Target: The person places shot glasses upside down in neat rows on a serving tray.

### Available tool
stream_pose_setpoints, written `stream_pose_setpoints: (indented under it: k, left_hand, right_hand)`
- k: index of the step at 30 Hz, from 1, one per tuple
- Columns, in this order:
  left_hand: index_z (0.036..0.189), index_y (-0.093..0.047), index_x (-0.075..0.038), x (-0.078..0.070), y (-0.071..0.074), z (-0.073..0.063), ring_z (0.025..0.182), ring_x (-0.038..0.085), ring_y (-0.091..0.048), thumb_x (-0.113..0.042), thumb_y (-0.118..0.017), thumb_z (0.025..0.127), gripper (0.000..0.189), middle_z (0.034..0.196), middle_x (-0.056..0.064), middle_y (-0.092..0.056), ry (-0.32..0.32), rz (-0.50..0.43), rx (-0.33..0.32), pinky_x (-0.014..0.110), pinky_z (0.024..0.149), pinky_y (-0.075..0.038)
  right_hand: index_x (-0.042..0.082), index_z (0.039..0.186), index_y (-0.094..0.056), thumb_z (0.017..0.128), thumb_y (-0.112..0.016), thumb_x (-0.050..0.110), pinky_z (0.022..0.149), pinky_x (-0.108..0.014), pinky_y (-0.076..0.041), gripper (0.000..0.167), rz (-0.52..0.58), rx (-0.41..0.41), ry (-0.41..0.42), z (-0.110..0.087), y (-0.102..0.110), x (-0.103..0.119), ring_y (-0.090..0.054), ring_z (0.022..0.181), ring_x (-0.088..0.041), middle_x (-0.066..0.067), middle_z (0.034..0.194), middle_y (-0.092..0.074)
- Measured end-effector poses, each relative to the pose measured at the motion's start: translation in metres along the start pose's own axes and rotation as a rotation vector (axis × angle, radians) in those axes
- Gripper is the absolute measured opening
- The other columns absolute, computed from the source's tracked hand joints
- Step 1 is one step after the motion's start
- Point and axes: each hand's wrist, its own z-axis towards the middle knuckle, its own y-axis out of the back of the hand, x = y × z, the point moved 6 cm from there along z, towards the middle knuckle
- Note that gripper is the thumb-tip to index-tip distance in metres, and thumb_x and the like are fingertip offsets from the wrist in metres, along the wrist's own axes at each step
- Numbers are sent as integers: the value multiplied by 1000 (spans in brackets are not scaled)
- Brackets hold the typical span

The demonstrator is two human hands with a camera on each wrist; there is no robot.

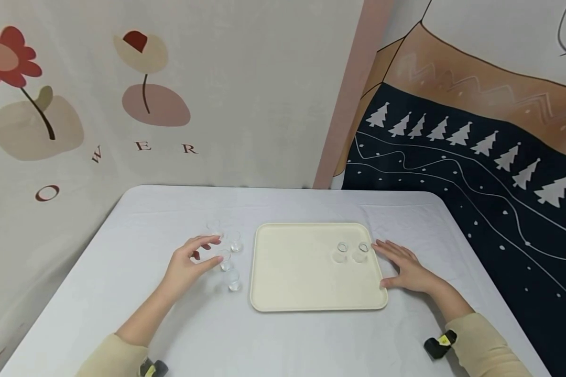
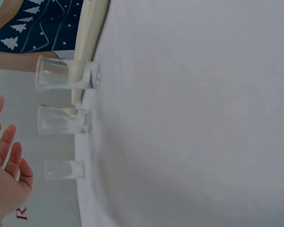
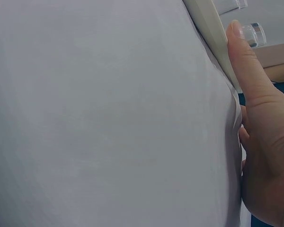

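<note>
Several small clear shot glasses stand upright on the cloth left of the cream tray (image 1: 297, 303); one is the nearest glass (image 1: 234, 283). My left hand (image 1: 188, 262) is beside them, thumb and fingers spread apart around the middle of the group. In the left wrist view its fingers (image 2: 7, 142) appear apart from the glasses, and nothing is held. Two more shot glasses, a left one (image 1: 340, 255) and a right one (image 1: 360, 255), stand on the tray's right part. My right hand (image 1: 407, 269) rests against the tray's right edge, its thumb (image 3: 248, 66) at the rim.
A white cloth (image 1: 193, 335) covers the table. Behind it hangs a pale curtain (image 1: 254, 104) with printed flowers, and a dark printed cloth (image 1: 405, 157) with white trees hangs at the right. Black wrist cameras sit at both sleeves.
</note>
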Motion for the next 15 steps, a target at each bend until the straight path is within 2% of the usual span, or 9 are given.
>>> stream_pose_setpoints:
  k: [3, 8, 15]
  left_hand:
    - [121, -64, -9, 20, 0, -1, 95, 16, -51, -6, -78, 79, 44, 109, 6, -66, 35, 1, 24, 29, 75, -40]
    - [123, -63, -5, 36, -2, -3, 98, 29, -52, -8, -78, 80, 45, 111, 9, -66, 81, -13, 76, 29, 76, -40]
    - [125, -61, -5, 52, -10, -5, 99, 27, -51, -13, -78, 81, 48, 112, 6, -65, 98, -16, 136, 28, 76, -40]
  right_hand:
    - [15, 148, -37, 68, -80, 46, 105, -64, -2, 96, 0, 1, -2, 0, 0, -1, -12, 139, -44, -21, 152, -26]
    - [15, 148, -37, 67, -80, 46, 105, -64, -2, 96, -1, 4, -3, 0, -1, -1, -12, 139, -44, -21, 152, -26]
    - [15, 148, -36, 68, -81, 46, 105, -64, -2, 97, 1, 5, -8, -1, 0, 0, -12, 139, -45, -21, 152, -26]
